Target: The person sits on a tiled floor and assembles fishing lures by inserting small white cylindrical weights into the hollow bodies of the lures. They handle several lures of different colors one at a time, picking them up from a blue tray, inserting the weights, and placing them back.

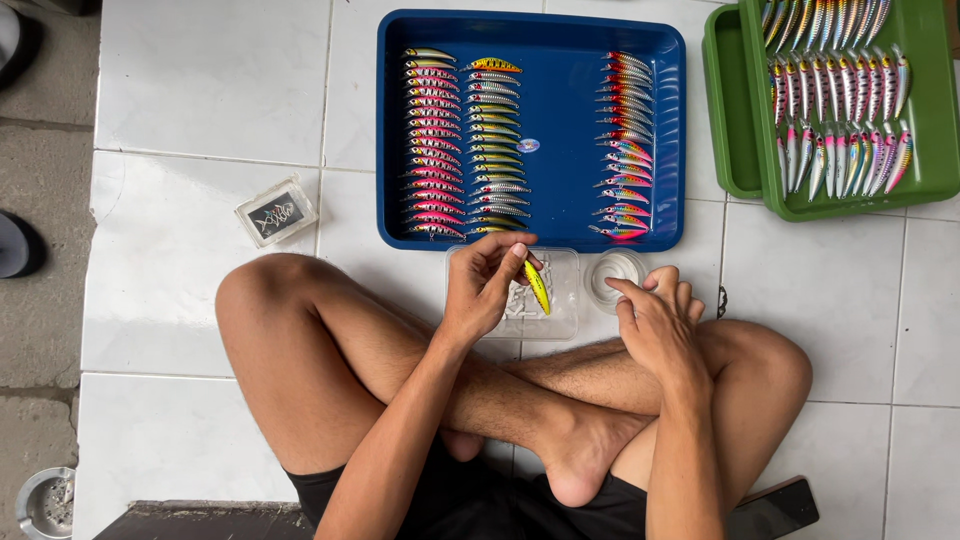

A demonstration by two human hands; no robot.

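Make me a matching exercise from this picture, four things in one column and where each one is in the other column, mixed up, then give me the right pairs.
Things:
1. yellow lure
2. blue tray
3. green tray
4. small round clear cup

Places:
A. top right corner, holding rows of lures
B. pinched in the left hand
C. under the fingertips of the right hand
D. on the floor tiles straight ahead of the knees, with three columns of lures

Pairs: 1-B, 2-D, 3-A, 4-C
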